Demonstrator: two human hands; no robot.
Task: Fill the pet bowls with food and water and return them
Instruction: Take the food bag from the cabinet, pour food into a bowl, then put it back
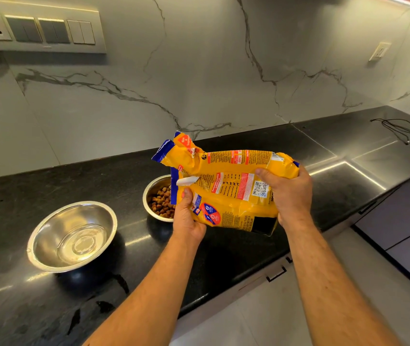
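A yellow pet food bag (226, 188) is held on its side above the black counter, its torn blue-edged mouth pointing left. My left hand (187, 216) grips the bag's lower left part near the mouth, thumb on top. My right hand (286, 193) grips the bag's right end. Under the bag's mouth stands a steel bowl (149, 193) holding brown kibble (161, 202), partly hidden by the bag. A second steel bowl (71, 236) sits to the left on the counter with clear water in its bottom.
The black stone counter (323, 196) runs along a marble wall. A black cable (396, 127) lies at the far right of the counter. A switch panel (39, 31) is on the wall at upper left. Drawers with a handle (277, 273) sit below the counter edge.
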